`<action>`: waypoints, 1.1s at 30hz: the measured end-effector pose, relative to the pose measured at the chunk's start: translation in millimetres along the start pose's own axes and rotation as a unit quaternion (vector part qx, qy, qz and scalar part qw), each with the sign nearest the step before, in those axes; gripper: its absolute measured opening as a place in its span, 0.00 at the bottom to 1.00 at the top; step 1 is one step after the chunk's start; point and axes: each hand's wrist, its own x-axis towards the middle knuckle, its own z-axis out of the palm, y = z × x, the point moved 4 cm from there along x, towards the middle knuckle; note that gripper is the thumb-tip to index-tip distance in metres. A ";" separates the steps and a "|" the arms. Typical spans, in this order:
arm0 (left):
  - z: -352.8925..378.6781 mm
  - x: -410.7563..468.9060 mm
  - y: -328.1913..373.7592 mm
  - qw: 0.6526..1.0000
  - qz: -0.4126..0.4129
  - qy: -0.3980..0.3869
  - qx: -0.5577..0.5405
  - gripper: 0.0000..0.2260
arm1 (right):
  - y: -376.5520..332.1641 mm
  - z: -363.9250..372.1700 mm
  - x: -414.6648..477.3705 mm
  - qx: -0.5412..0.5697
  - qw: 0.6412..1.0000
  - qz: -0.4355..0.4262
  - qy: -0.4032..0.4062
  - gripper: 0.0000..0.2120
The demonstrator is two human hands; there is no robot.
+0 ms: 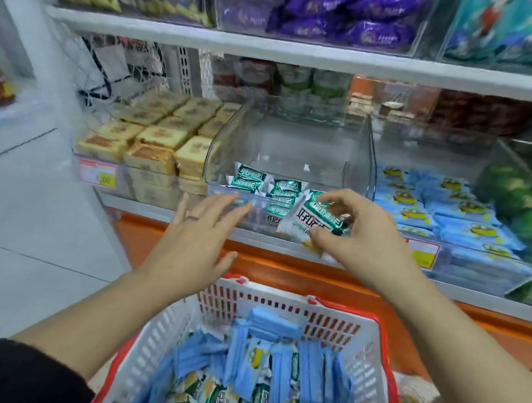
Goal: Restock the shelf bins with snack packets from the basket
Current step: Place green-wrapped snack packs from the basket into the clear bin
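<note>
Green-white packet [317, 222]: pinched in right hand [362, 242], tilted, just over front lip of clear bin [292, 144], not yet inside. Left hand [198, 233]: flat, fingers spread, holding nothing, near same lip, apart from right. Inside bin: only few green packets [260, 184] at front, most of space bare. Basket [327, 321] below: full of blue packets [274, 351], some green ones mixed in. Neighbour blue-packet bin [439, 214] at right looks well filled. Judged early stage: green bin far from full, much left to move.

Basket [369, 362] cut off at bottom edge, price tag [97, 174] print blurred — unreadable, purple packets [330, 6] cropped above
</note>
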 end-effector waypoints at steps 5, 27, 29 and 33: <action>5.3 17.1 -12.9 0.999 -0.030 -0.012 0.011 0.37 | -35.2 -19.8 56.8 -0.152 0.984 -0.074 0.052 0.19; 17.4 30.6 -20.1 0.996 -0.066 0.002 -0.061 0.37 | 34.9 44.4 194.4 -0.523 0.826 0.033 -0.206 0.17; 18.7 30.0 -20.1 0.996 -0.068 0.006 -0.062 0.37 | 38.8 43.0 195.7 -0.507 0.827 0.053 -0.237 0.18; 23.0 27.9 -20.1 0.995 -0.073 0.012 -0.064 0.36 | 46.4 42.9 192.3 -0.498 0.826 0.055 -0.257 0.19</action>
